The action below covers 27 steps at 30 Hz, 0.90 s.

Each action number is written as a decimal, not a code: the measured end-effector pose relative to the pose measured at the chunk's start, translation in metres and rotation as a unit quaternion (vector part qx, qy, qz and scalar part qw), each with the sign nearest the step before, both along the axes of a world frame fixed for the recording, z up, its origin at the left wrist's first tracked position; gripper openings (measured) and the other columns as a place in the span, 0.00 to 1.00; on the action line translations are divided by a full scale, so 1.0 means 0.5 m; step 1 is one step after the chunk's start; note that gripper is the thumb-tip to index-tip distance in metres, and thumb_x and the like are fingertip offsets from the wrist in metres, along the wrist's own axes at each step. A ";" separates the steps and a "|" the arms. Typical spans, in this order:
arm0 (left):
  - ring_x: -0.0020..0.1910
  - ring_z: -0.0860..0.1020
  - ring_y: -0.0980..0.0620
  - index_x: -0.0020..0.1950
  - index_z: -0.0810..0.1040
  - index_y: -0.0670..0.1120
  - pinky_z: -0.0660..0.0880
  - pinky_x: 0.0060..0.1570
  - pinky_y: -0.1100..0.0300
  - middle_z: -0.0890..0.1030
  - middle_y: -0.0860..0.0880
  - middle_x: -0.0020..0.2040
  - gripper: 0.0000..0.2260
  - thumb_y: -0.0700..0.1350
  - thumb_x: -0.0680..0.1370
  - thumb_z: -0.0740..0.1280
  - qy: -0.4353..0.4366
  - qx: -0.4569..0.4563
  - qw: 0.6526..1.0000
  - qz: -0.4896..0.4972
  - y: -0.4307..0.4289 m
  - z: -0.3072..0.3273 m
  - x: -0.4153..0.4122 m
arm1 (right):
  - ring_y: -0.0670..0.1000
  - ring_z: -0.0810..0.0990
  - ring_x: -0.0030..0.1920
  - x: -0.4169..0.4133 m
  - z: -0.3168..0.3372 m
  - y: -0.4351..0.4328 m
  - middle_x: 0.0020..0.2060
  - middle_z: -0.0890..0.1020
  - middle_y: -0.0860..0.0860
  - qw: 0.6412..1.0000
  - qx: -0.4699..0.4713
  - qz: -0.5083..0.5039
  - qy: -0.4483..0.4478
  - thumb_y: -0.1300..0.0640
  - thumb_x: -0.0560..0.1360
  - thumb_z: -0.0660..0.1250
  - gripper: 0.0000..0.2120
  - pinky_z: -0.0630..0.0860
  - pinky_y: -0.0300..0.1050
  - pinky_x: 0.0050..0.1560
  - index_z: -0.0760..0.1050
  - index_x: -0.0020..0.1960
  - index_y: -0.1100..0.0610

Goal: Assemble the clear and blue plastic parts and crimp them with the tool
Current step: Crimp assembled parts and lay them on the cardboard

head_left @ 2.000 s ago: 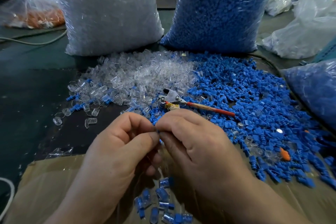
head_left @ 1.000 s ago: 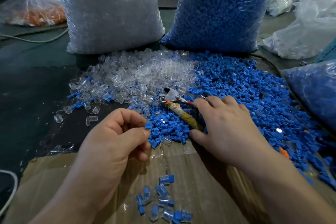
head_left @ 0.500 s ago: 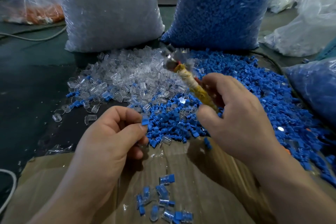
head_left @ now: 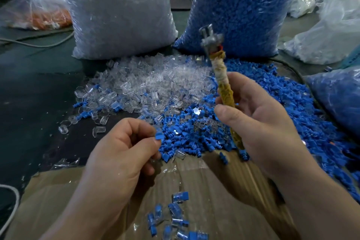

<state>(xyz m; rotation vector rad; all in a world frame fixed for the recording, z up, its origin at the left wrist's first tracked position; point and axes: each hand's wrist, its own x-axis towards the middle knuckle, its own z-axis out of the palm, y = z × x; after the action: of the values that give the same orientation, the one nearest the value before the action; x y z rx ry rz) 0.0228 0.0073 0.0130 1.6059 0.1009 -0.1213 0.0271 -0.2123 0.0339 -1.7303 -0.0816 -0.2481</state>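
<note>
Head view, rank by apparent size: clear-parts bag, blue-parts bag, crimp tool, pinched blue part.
Largest: clear-parts bag and blue-parts bag, which look alike and are both cropped at the top, so unranked.
Next: crimp tool, held nearer the camera.
Smallest: blue part, pinched by the left hand.

Left hand (head_left: 124,154): pinches blue part (head_left: 159,135), 7 o'clock.
Right hand (head_left: 259,122): grips tool (head_left: 220,76), upright, 2 o'clock.
</note>
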 end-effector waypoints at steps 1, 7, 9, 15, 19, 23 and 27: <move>0.25 0.75 0.52 0.39 0.82 0.54 0.72 0.24 0.64 0.80 0.46 0.30 0.15 0.33 0.76 0.70 -0.002 0.005 1.000 -0.002 -0.001 0.000 0.000 | 0.44 0.80 0.57 0.002 -0.003 0.001 0.54 0.81 0.39 1.000 0.022 -0.001 0.003 0.51 0.68 0.72 0.27 0.75 0.45 0.60 0.72 0.66 0.43; 0.25 0.75 0.54 0.39 0.82 0.54 0.72 0.24 0.66 0.80 0.45 0.30 0.14 0.34 0.76 0.70 0.000 0.010 1.000 -0.011 0.000 0.002 -0.005 | 0.46 0.78 0.56 -0.010 0.007 0.009 0.53 0.79 0.41 0.996 -0.017 -0.045 -0.072 0.48 0.68 0.70 0.25 0.74 0.42 0.56 0.72 0.65 0.43; 0.26 0.75 0.54 0.39 0.82 0.54 0.72 0.24 0.65 0.81 0.46 0.30 0.14 0.35 0.76 0.70 0.002 0.012 1.000 -0.011 0.001 0.000 -0.005 | 0.41 0.76 0.54 -0.014 0.010 0.014 0.52 0.77 0.39 0.975 -0.195 -0.078 -0.079 0.45 0.70 0.64 0.24 0.70 0.37 0.52 0.70 0.66 0.43; 0.27 0.79 0.53 0.43 0.82 0.55 0.75 0.25 0.64 0.82 0.46 0.33 0.11 0.37 0.76 0.71 -0.035 0.038 0.999 0.003 0.016 -0.009 0.001 | 0.47 0.74 0.48 -0.028 0.022 0.024 0.52 0.72 0.45 0.910 -0.390 -0.049 -0.136 0.50 0.71 0.61 0.25 0.71 0.38 0.44 0.69 0.67 0.53; 0.28 0.79 0.55 0.43 0.82 0.57 0.74 0.24 0.64 0.82 0.48 0.32 0.13 0.37 0.76 0.71 -0.073 0.048 0.996 0.018 0.033 -0.015 0.012 | 0.50 0.76 0.50 -0.039 0.025 0.018 0.54 0.75 0.48 0.879 -0.454 0.010 -0.144 0.48 0.70 0.64 0.26 0.76 0.46 0.44 0.73 0.66 0.56; 0.28 0.77 0.54 0.46 0.81 0.58 0.73 0.24 0.62 0.81 0.50 0.32 0.10 0.41 0.76 0.72 -0.104 0.077 0.992 0.010 0.040 -0.023 0.017 | 0.49 0.76 0.53 -0.037 0.019 0.011 0.53 0.77 0.47 0.866 -0.486 0.048 -0.109 0.50 0.68 0.68 0.25 0.76 0.46 0.50 0.76 0.64 0.54; 0.26 0.75 0.54 0.44 0.81 0.58 0.72 0.23 0.63 0.80 0.51 0.31 0.13 0.39 0.76 0.71 -0.121 0.080 0.989 -0.005 0.042 -0.018 0.014 | 0.47 0.74 0.56 -0.039 0.020 0.008 0.56 0.75 0.45 0.863 -0.490 0.076 -0.096 0.48 0.68 0.66 0.26 0.72 0.40 0.54 0.75 0.65 0.51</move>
<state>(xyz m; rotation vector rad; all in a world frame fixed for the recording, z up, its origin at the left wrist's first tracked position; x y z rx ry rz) 0.0298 0.0282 0.0039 1.7691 -0.0881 0.0765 0.0077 -0.2084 0.0439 -2.6919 -0.5726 -0.2845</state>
